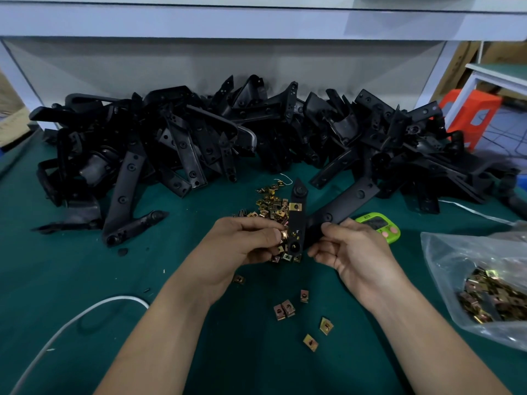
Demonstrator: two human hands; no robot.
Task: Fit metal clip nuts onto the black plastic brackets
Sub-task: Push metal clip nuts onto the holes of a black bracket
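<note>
A black plastic bracket, V-shaped, is held up over the green mat between both hands. One brass clip nut sits on its upright arm. My left hand pinches another clip nut against the left edge of that arm. My right hand grips the bracket at its bend, thumb on the front. A heap of loose clip nuts lies just behind my left hand, and a few more clip nuts are scattered near my wrists.
A big pile of black brackets runs across the back of the mat. A clear bag of clip nuts lies at the right. A green timer sits behind my right hand. A white cable curves at the lower left.
</note>
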